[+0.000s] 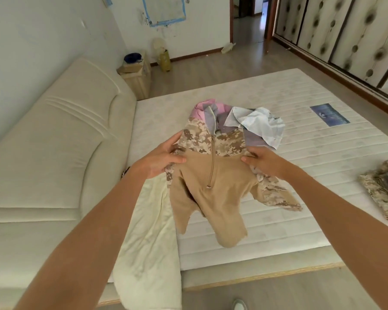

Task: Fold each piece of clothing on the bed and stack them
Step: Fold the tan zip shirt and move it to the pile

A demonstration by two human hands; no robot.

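A tan shirt point(211, 193) with desert-camouflage shoulders and a short front zip hangs above the mattress point(311, 153), front facing me. My left hand point(161, 161) grips its left shoulder and my right hand point(264, 163) grips its right shoulder. The body and sleeves dangle loosely below. Behind the shirt lies a heap of unfolded clothes: a pink and grey garment point(208, 110) and a pale blue shirt point(262, 125). A folded camouflage garment point(383, 189) sits at the mattress's right edge.
A cream blanket point(150, 242) drapes over the mattress's near left corner. The padded headboard point(49, 142) runs along the left. A bedside cabinet point(137, 77) stands beyond it. A blue label point(329, 115) is on the far mattress. Wardrobe doors point(345, 30) line the right wall.
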